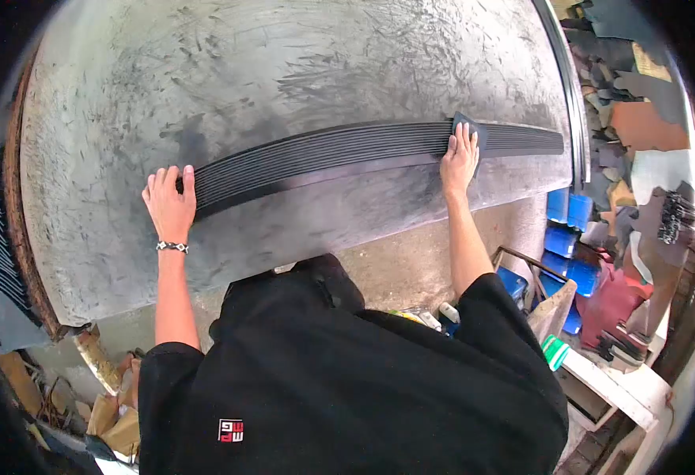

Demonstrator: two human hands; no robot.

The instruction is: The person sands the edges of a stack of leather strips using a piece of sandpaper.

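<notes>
A row of long, thin black strips (323, 152) lies side by side across the grey worktable (347, 63), curving in the wide view. My left hand (171, 204), with a beaded bracelet at the wrist, is at the strips' left end, fingers curled and thumb against the end. Farther right, my right hand (462, 161) presses a small dark flat piece (481, 141), like cloth or leather, onto the strips. Its fingers lie close together over that piece, partly hiding it. The strips' right end extends past this hand.
Scraps of coloured sheet material (644, 125) are piled at the right, beside several blue containers (565, 241). More black strips (573, 103) lie along the table's right edge. Dark wavy-edged sheets (3, 229) are at the far left. Brown paper-like scraps (118, 423) lie below left.
</notes>
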